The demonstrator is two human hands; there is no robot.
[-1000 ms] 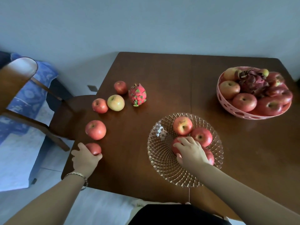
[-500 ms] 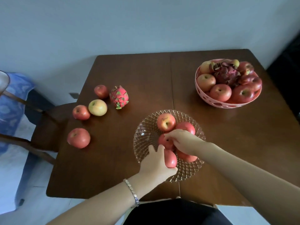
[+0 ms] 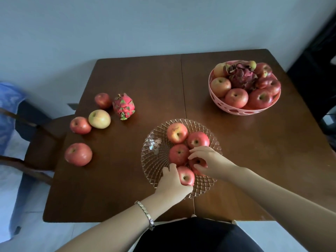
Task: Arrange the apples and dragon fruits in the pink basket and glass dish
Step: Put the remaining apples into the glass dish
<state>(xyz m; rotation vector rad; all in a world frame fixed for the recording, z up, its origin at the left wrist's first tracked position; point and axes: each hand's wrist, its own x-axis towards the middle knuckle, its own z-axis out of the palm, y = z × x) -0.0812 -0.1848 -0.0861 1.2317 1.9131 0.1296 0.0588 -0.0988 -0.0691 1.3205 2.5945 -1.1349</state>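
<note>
Table (image 3: pixel 145 79): we see dark wood.
Pink basket (image 3: pixel 234 111): far right corner, heaped full.
Glass dish (image 3: pixel 154 160): near edge, five apples in.
Left hand (image 3: pixel 172 185): grips front apple (image 3: pixel 185 176).
Right hand (image 3: pixel 209 160): curled round neighbour apple (image 3: pixel 197 163).
Dragon fruit (image 3: pixel 123 106): left edge, not yet placed.
Loose apples (image 3: pixel 78 154): four beside it, unplaced.

The right grip (image 3: pixel 206 160) hides most of its apple (image 3: pixel 197 162); only a red patch shows between the fingers (image 3: pixel 198 151). The left grip (image 3: pixel 172 185) covers the near side of a second apple (image 3: pixel 186 176) and the glass dish (image 3: pixel 154 157) rim beneath. Left of both, a chair (image 3: pixel 41 142) is cut off.
</note>
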